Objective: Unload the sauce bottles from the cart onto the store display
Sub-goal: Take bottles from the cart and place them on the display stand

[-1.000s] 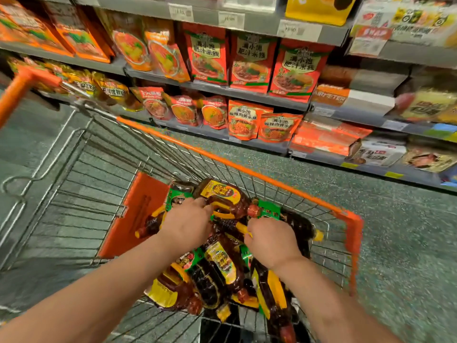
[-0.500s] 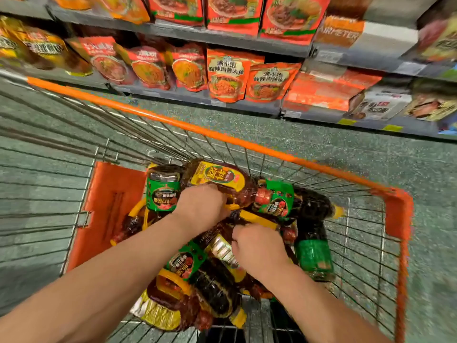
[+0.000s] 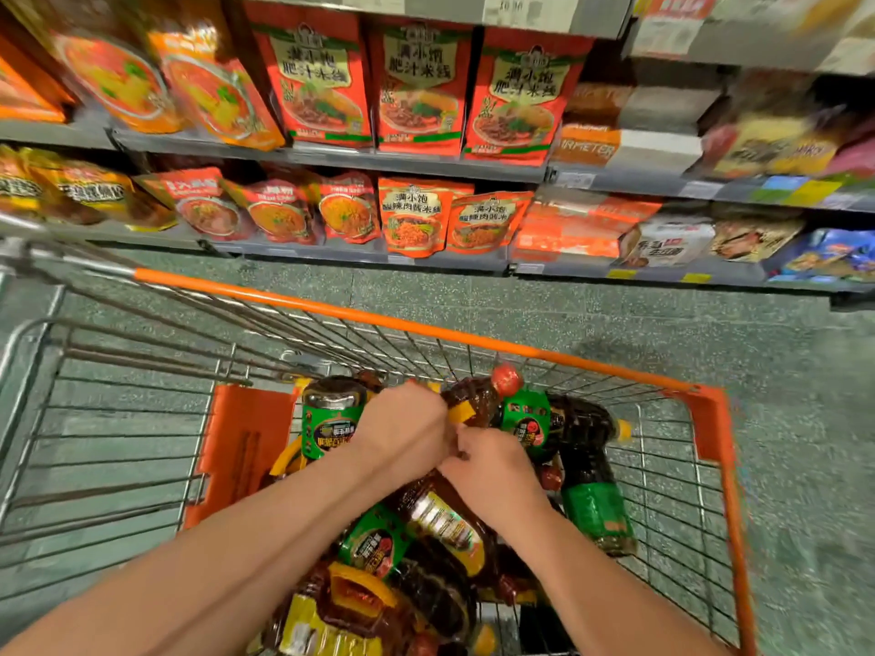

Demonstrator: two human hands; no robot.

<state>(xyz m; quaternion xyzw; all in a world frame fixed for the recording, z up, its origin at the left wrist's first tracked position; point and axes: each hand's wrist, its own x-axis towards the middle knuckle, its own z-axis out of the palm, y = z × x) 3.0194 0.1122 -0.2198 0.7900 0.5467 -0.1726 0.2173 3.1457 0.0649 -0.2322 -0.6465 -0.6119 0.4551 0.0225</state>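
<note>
Fingers (image 3: pixel 452 430) gripping red-capped bottle (image 3: pixel 478 404), neck pointing up-right, in cart (image 3: pixel 407 324)

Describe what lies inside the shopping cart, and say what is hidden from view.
Inside the cart lies a heap of dark sauce bottles with green or yellow labels. The left hand and right hand reach into the heap, covering the bottles beneath them; their grip is hidden.

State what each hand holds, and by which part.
Left hand grips the dark red-capped sauce bottle by its yellow handle; right hand's hold cannot be told.
</note>
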